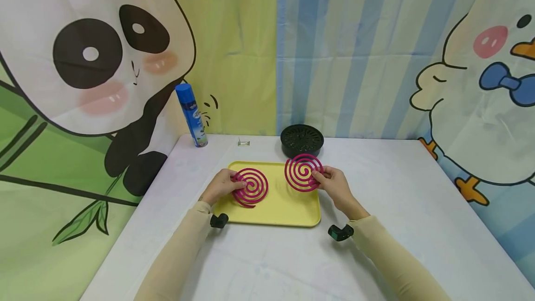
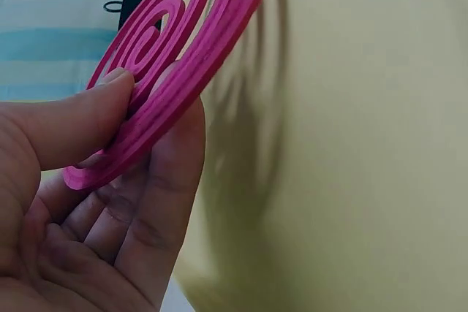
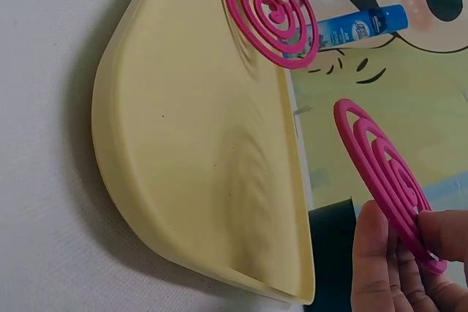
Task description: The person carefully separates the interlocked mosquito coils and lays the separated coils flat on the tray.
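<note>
Two pink mosquito coils are held up over a yellow tray (image 1: 288,208). My left hand (image 1: 221,186) pinches the left mosquito coil (image 1: 262,186) by its left side, thumb in front and fingers behind. In the left wrist view that coil (image 2: 191,71) stands tilted above the tray, its shadow falling on the yellow surface. My right hand (image 1: 334,187) pinches the right mosquito coil (image 1: 294,182) at its right side, above the tray's far right corner. The right wrist view shows this coil (image 3: 376,166) nearly edge-on between thumb and fingers. The two coils are apart.
Behind the right coil stands a round black holder (image 1: 302,137) with a slotted top. A small metal stand (image 1: 244,142) lies at the back of the white table (image 1: 267,264). A blue spray can (image 1: 192,116) stands at the back left, before a printed curtain (image 1: 234,50).
</note>
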Tool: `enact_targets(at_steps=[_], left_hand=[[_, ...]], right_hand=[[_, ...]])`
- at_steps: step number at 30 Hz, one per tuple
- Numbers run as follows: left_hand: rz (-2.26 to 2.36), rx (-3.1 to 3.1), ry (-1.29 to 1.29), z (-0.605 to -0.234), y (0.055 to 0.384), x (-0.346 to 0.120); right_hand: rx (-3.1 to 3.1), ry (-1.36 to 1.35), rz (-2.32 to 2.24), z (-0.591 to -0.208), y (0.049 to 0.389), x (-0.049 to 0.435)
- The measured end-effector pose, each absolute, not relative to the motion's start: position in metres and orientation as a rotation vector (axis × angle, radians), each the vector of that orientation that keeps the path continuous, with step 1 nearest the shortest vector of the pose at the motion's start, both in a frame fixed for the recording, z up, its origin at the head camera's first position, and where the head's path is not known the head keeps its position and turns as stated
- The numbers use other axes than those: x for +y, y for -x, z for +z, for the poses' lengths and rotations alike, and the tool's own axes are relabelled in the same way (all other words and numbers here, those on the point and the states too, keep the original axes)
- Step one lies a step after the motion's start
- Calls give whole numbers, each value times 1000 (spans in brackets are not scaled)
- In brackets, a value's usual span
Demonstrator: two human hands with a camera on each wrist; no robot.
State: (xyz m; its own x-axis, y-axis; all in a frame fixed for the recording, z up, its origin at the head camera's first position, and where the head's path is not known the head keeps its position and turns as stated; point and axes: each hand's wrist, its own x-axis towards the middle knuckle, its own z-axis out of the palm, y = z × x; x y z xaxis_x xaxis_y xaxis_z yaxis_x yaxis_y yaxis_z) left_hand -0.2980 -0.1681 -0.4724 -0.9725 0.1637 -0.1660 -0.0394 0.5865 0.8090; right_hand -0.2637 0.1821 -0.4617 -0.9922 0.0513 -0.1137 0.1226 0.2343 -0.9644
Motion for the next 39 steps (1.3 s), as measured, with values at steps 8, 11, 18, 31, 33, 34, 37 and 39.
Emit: enact_targets(at_steps=[8,11,18,31,33,34,37,39], left_hand=[[1310,2619,-81,-474,297,-169],[1303,2645,-97,-473,296,-169],[1145,2772,-128,-471,294,-164],[1006,2810,-38,-471,293,-155],[982,2825,-33,-471,292,-154],[967,2834,-31,-471,292,-154],[926,2863,-13,-470,291,-153],[898,2881,5,-469,289,-152]], right_hand=[[2415,-170,-1903,-464,265,182],[2418,-176,-1897,-464,265,182],[2420,-184,-1894,-466,266,182],[2414,-205,-1873,-470,266,180],[2413,-211,-1868,-470,266,180],[2413,-213,-1868,-470,266,179],[2410,-211,-1869,-470,266,178],[2408,-207,-1870,-471,266,178]])
